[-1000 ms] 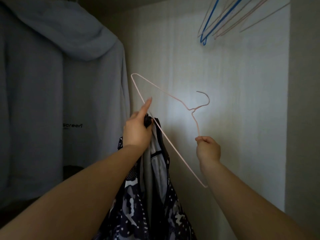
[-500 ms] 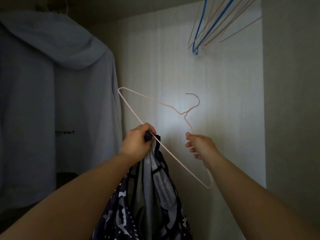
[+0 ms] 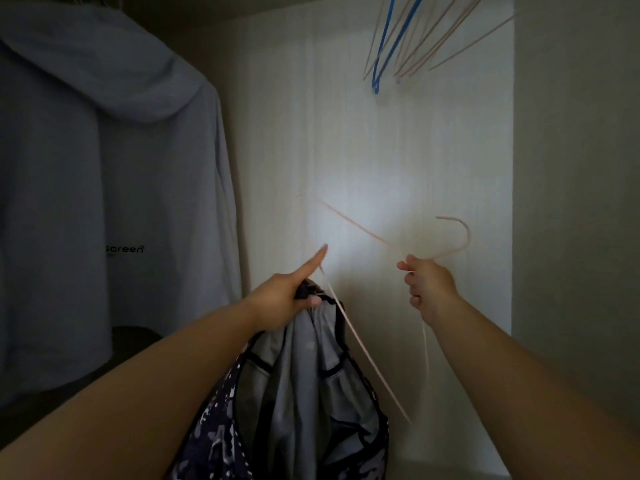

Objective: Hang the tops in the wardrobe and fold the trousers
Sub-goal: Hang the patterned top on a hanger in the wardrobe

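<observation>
A dark patterned sleeveless top [image 3: 304, 386] with a grey inside hangs from my left hand [image 3: 287, 299], which grips its shoulder strap with the index finger stretched out. My right hand [image 3: 427, 285] holds a thin pink wire hanger [image 3: 363, 233] by the neck, just below its hook. The hanger is tilted and blurred. One long bar of it runs down past the top's strap, touching or just beside it. Both hands are inside the wardrobe, in front of its pale back wall.
A light grey hooded top [image 3: 104, 188] hangs at the left of the wardrobe. Several empty pink and blue hangers [image 3: 398, 39] hang at the upper right. The wardrobe's side wall [image 3: 575, 202] stands at the right.
My right hand has slid up the hanger to its neck and turned it. My left index finger, curled half a second ago, now points out again along the hanger's bar.
</observation>
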`<state>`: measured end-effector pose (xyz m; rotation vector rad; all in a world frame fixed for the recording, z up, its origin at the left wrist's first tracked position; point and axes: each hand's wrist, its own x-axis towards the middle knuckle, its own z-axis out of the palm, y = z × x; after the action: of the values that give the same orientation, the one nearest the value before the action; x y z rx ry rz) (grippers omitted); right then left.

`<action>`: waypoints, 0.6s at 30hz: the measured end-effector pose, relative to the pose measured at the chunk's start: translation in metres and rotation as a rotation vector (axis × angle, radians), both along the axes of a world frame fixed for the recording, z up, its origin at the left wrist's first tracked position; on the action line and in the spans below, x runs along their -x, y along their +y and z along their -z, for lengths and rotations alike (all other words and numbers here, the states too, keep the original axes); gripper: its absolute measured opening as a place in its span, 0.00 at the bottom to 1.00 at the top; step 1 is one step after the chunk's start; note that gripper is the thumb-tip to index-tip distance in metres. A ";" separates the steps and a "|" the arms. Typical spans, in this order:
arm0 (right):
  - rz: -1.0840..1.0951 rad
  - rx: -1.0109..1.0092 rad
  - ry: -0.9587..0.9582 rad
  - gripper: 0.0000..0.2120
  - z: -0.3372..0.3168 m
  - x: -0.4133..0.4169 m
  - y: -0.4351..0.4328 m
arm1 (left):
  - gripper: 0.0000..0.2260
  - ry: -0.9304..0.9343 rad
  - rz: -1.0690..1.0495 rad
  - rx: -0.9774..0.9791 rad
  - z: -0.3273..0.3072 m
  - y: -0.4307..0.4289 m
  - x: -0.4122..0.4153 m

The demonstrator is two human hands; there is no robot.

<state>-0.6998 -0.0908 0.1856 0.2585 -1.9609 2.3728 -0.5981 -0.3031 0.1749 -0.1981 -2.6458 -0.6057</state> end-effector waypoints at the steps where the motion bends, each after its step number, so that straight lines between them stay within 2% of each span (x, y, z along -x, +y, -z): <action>1: 0.020 0.039 -0.017 0.15 0.002 0.001 0.004 | 0.35 -0.019 -0.042 -0.027 -0.002 -0.003 -0.001; 3: 0.022 0.079 -0.018 0.14 0.007 0.004 0.010 | 0.31 -0.050 -0.152 -0.097 -0.004 -0.009 -0.001; 5: -0.021 0.050 0.023 0.14 0.014 0.007 0.014 | 0.26 -0.066 -0.295 -0.078 -0.010 -0.015 -0.003; 7: -0.053 -0.046 0.078 0.14 0.019 0.007 0.015 | 0.22 -0.072 -0.436 0.077 -0.018 -0.020 -0.009; 10: -0.069 -0.221 0.214 0.15 0.029 0.006 0.012 | 0.22 -0.111 -0.652 0.343 -0.031 -0.023 -0.026; 12: -0.064 -0.292 0.310 0.15 0.036 0.003 0.007 | 0.22 -0.088 -0.755 0.452 -0.038 -0.027 -0.036; 14: -0.066 -0.321 0.379 0.16 0.040 0.000 0.001 | 0.25 -0.049 -0.794 0.422 -0.043 -0.033 -0.043; 18: -0.019 -0.528 0.511 0.16 0.039 -0.006 -0.007 | 0.27 0.059 -0.650 0.092 -0.046 -0.050 -0.053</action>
<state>-0.6935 -0.0976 0.1465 0.8100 -2.2442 1.5260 -0.5450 -0.3528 0.2212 0.5879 -2.4697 -0.2523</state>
